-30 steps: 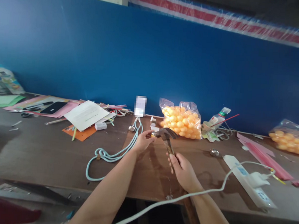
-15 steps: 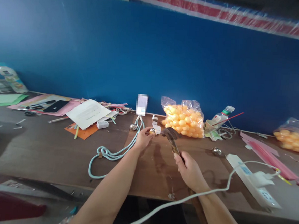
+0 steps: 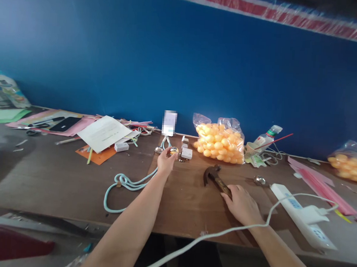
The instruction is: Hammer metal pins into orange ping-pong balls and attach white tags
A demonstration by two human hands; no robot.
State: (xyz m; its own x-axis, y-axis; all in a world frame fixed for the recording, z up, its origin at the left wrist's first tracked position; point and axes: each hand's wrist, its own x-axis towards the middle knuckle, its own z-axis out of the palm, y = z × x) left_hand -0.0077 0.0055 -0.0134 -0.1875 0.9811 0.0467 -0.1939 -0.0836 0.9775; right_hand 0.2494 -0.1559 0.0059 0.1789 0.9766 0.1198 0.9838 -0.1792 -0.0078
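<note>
Between the fingertips of my left hand [image 3: 166, 161] is a small shiny round metal piece [image 3: 174, 150]. A second shiny metal piece [image 3: 158, 149] lies just left of those fingers. My right hand [image 3: 242, 202] is closed round the wooden handle of a hammer [image 3: 214, 177], whose dark claw head is low over or on the brown table [image 3: 183, 206]; contact is unclear. Small white boxes [image 3: 186, 153] and tiny dark bits sit right of my left hand. A light blue cord [image 3: 127, 182] loops beside my left forearm.
A bag of orange balls [image 3: 220, 142] stands by the blue wall. Papers [image 3: 104, 134] and a black phone [image 3: 65, 124] lie left. Rightward are a bottle [image 3: 267, 138], another metal piece [image 3: 259, 180] and a power strip [image 3: 303, 217]. A white cable [image 3: 214, 235] crosses over my right forearm.
My left hand has moved left with the metal piece, beside the other one. My right hand has moved right and lower with the hammer, away from the white boxes.
</note>
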